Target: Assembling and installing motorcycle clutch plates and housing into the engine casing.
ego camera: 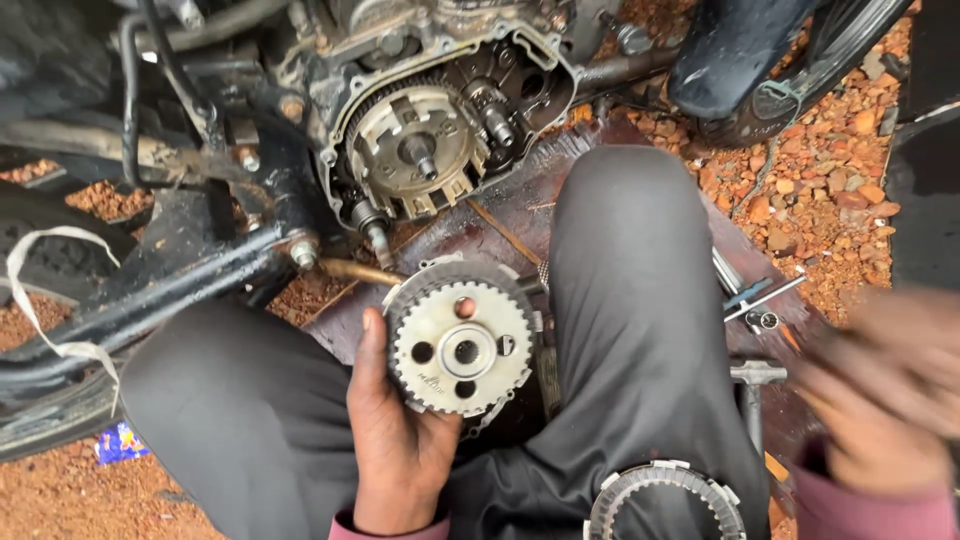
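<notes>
The left hand (395,440) holds a toothed clutch hub (462,348) up in front of the knees, its grip closed round the hub's lower left edge: the thumb lies up along the left rim and a fingertip shows through one of the holes near the top. The hub faces the camera, pale metal with a central bore and several round holes around it, and it sits between the two dark-trousered legs, just below the open engine. The right hand (880,385) is at the right edge, blurred; I cannot tell whether its grip is open or closed, or whether it holds anything. On the right thigh, at the bottom of the view, lies a ringed clutch plate (665,500) with tabs round its rim. Above, the motorcycle's engine case stands open, showing the clutch basket (415,150) with its centre shaft sticking out. A dark mat (470,235) lies under the legs on red gravel (820,170). A few metal tools (755,300) rest on the mat to the right of the right knee, near the blurred hand.
</notes>
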